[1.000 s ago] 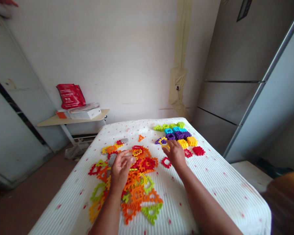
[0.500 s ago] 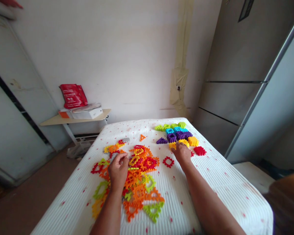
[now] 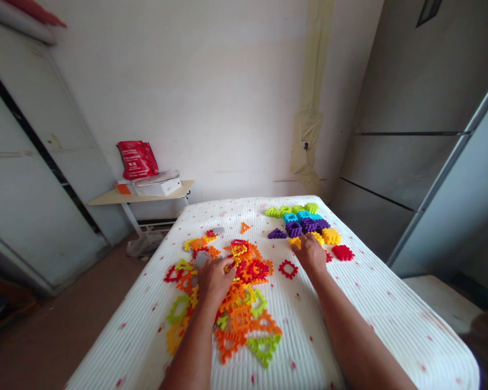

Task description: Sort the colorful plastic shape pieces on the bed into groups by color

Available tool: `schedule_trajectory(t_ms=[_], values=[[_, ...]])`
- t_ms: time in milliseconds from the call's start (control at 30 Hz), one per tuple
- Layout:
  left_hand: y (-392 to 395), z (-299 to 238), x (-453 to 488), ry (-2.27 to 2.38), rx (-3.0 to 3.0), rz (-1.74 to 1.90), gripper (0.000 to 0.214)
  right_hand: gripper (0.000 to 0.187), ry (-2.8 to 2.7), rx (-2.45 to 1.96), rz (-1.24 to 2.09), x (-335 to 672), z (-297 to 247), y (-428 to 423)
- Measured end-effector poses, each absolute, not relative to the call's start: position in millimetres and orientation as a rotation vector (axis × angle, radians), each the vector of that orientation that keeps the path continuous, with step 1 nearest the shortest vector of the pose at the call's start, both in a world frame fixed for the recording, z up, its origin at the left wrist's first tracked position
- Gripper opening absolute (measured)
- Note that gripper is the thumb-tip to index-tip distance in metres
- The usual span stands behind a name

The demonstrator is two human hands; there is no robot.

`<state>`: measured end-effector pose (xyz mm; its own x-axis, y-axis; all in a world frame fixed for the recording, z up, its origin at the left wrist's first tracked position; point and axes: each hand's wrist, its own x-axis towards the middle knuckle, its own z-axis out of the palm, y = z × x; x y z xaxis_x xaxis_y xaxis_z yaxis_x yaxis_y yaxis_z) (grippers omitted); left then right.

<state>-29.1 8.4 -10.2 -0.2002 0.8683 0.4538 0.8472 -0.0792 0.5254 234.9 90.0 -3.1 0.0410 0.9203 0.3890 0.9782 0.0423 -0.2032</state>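
Observation:
A loose pile of orange, red, yellow and green interlocking plastic pieces [image 3: 244, 303] lies on the white bed [image 3: 350, 303]. My left hand [image 3: 214, 277] rests on the pile, its fingers curled and pinched at a piece I cannot make out. A grey piece [image 3: 201, 259] lies just beside it. My right hand [image 3: 311, 254] reaches to a sorted cluster of green, blue, purple and yellow pieces [image 3: 307, 221]. Its fingers are closed on a yellow piece [image 3: 296, 242] at the cluster's near edge. A red square ring [image 3: 288, 268] lies between the hands.
A red piece [image 3: 342, 252], a purple triangle [image 3: 277, 234] and an orange triangle [image 3: 245, 227] lie apart on the bed. A small side table [image 3: 117, 199] with a red bag [image 3: 137, 159] and a white box stands at the back left. A grey wardrobe [image 3: 410, 135] stands to the right.
My right hand carried a yellow piece to the right, from near the purple triangle to the yellow pieces. My left hand shifted slightly over the pile. The camera turned left.

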Motion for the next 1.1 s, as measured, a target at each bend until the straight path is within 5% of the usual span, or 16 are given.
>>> schedule_trajectory(t_ms=[467, 867, 1100], values=[[9.4, -8.0, -27.9, 2.135, 2.030, 0.725, 0.035, 0.020, -1.950, -1.603, -0.331, 215.9, -1.2, 81.7], [8.1, -11.5, -23.7, 1.521, 1.504, 1.697, 0.040, 0.018, -2.073, -1.312, -0.273, 201.8, -4.8, 73.9], [6.6, -3.3, -20.1, 1.042, 0.977, 1.801, 0.055, 0.021, -2.142, -0.921, -0.155, 185.4, -9.5, 62.0]])
